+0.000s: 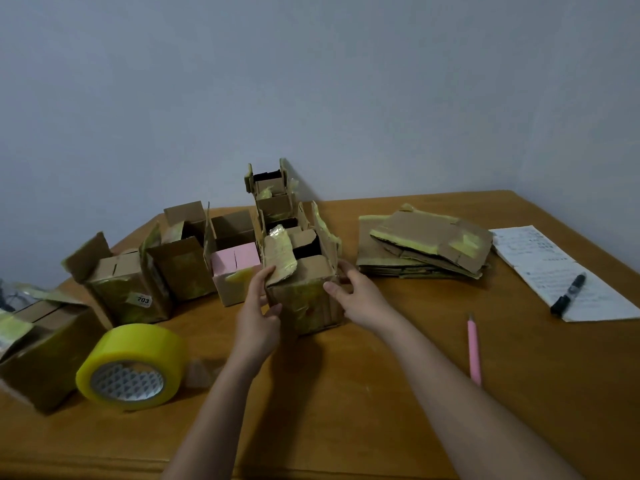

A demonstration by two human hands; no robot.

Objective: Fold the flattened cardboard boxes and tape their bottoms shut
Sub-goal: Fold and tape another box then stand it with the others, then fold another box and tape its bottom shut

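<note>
On the table [381,393], a yellow tape roll [130,367] lay at left, near a row of folded boxes [180,258]. At centre, your left hand [258,306] and right hand [356,296] held an upright box [304,289] by its sides, each grip loosely curled around it. It looked assembled and ready to join the row. A stack of flattened boxes [422,244] waited at right; fetching one seemed next.

Erected cardboard box [304,292]: upright at worktop centre, top flaps open, yellow tape residue on front face and one flap. Further erected boxes [180,261] stand in a row to its left, flaps up; one [235,271] has pink flaps. Stack of flattened boxes [422,247] lies to the right. Yellow tape roll [131,367] lies on its side, front left.
</note>
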